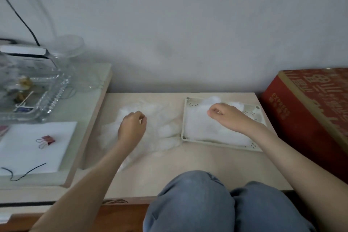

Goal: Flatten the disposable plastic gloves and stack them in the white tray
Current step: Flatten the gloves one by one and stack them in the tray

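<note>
A loose pile of crumpled clear plastic gloves [162, 128] lies on the low beige table, left of the white tray [216, 142]. My left hand [131, 126] sits on the pile's left part, fingers curled down and pinching glove plastic. The tray holds a stack of gloves [199, 128], with some bunched plastic at its far edge. My right hand [224, 117] rests on this stack, its curled fingertips pinching the top glove near the tray's far side. The thin plastic under both hands is hazy.
A red cardboard box [305, 111] stands against the table's right side. A raised side table on the left carries a glass tray [37, 98], a clear jar [66, 52], a white sheet with binder clips [45, 140] and a black cord. My knees [197, 203] are at the table's near edge.
</note>
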`<state>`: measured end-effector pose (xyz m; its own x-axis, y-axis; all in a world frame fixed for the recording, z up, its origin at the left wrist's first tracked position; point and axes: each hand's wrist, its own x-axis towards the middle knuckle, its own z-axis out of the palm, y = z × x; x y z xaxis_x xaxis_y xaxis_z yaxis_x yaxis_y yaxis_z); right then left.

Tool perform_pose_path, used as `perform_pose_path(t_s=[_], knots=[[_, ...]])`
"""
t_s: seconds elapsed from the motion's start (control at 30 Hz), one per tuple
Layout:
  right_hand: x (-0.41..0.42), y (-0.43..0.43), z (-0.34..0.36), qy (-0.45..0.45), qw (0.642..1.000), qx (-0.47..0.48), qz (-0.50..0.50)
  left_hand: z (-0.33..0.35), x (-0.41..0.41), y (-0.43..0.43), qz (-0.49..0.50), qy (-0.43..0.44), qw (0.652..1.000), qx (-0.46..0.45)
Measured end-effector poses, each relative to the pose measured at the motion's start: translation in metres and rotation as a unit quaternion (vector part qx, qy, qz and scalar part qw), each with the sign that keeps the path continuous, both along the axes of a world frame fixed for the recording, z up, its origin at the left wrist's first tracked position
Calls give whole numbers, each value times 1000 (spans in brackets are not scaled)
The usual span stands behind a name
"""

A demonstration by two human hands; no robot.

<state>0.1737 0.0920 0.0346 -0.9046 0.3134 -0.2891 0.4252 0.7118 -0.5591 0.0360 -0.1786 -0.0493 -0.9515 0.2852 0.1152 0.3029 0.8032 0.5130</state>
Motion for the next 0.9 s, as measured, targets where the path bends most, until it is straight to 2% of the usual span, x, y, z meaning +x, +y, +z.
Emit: perform_pose_path(t_s=[0.03,0.1,0.2,0.27,0.37,0.47,0.5,0.6,0.7,0.77,0.83,0.9], knots=[[-3,-3,2,0,999,-41,-9,10,2,5,0,11,999,47],[-11,-11,2,0,983,-182,-34,34,12,23,-34,32,991,124],[-20,-24,3,-10,920,-385,-74,71,33,56,-104,19,974,202],[-21,-28,3,-8,879,-471,-80,86,45,75,-160,3,961,226],[-18,-18,4,38,797,-593,-112,89,58,100,-267,-12,936,228],[-11,0,3,80,733,-661,-140,81,65,123,-386,4,897,217],[-8,5,2,88,728,-665,-141,76,65,130,-425,22,882,201],[1,21,-8,105,741,-648,-144,63,65,148,-495,32,853,164],[7,35,-19,139,743,-633,-168,57,65,160,-490,69,846,199],[10,41,-24,161,749,-617,-178,51,61,162,-446,126,855,232],[12,50,-29,162,759,-597,-202,40,52,166,-375,163,883,232],[14,58,-34,157,764,-585,-224,25,40,167,-301,135,919,217]])
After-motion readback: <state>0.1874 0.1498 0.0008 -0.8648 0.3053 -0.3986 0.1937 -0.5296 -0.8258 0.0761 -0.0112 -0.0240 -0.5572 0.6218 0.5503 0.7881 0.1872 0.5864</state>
